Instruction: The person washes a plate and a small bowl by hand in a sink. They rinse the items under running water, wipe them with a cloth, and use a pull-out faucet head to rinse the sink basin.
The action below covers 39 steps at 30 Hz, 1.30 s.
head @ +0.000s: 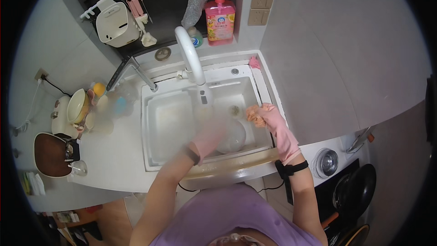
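Both my hands wear pink rubber gloves over a white sink (165, 167). My right hand (269, 116) is closed on an orange scrubbing cloth (256, 116) above the sink's right edge. A hazy patch blurs my left hand (212, 136), which is beside a round, pale bowl-like item (235, 136) in the right part of the basin; whether it grips it I cannot tell. A white faucet (192, 54) arches over the basin, its head near the middle. The drain (235, 110) shows between my hands.
On the back ledge stand a pink pump bottle of detergent (221, 24) and a smaller green bottle (195, 37). A slim metal tap (143, 75) rises behind the sink's left corner. Bowls and cups (78, 106) crowd the left counter. A glass bowl (327, 162) and black pan (362, 188) are at right.
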Tool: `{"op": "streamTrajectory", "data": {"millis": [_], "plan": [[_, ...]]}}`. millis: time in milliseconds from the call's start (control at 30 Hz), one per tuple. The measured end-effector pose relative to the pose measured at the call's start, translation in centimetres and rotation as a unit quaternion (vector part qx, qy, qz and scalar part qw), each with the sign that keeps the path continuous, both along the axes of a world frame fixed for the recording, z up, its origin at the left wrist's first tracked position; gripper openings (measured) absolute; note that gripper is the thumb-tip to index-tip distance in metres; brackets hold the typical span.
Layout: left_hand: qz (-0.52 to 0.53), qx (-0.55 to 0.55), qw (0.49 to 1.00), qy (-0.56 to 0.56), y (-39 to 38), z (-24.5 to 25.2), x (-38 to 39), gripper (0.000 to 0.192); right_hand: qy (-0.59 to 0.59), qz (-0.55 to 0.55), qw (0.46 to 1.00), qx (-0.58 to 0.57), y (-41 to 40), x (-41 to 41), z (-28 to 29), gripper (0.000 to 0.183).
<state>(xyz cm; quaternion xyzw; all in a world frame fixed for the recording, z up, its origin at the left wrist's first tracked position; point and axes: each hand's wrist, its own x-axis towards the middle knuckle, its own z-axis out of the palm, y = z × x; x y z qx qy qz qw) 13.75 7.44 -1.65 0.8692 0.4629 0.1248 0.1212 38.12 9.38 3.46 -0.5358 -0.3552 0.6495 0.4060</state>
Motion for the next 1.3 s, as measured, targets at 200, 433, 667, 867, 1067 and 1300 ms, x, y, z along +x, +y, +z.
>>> {"op": "streamTrajectory", "data": {"millis": [200, 433, 667, 867, 1067, 1300], "plan": [[0.206, -0.295, 0.889, -0.282, 0.6, 0.4, -1.5, 0.038, 0.016, 0.044, 0.997, 0.056, 0.2, -4.2, -2.9, 0.02], [0.298, -0.334, 0.732, -0.513, 2.2, -1.9, 0.0, 0.038, -0.278, 0.152, 0.944, 0.091, -1.9, -13.0, -1.6, 0.02], [0.287, -0.324, 0.745, -0.508, 1.2, -1.4, -2.0, 0.036, -0.25, -0.025, 0.968, 0.026, -0.6, -9.9, -2.1, 0.009], [0.28, -0.256, 0.839, -0.391, 3.5, -3.6, -1.2, 0.044, -0.342, 0.166, 0.865, 0.329, -2.4, -13.3, -7.4, 0.01], [0.301, -0.3, 0.797, -0.429, 3.0, -1.9, -1.3, 0.046, -0.434, 0.071, 0.818, 0.37, -0.1, -7.6, -8.1, 0.013], [0.295, -0.42, 0.724, -0.462, -3.0, 0.7, -4.4, 0.049, -0.279, 0.313, 0.891, 0.176, -3.3, -9.9, -5.1, 0.014]]}}
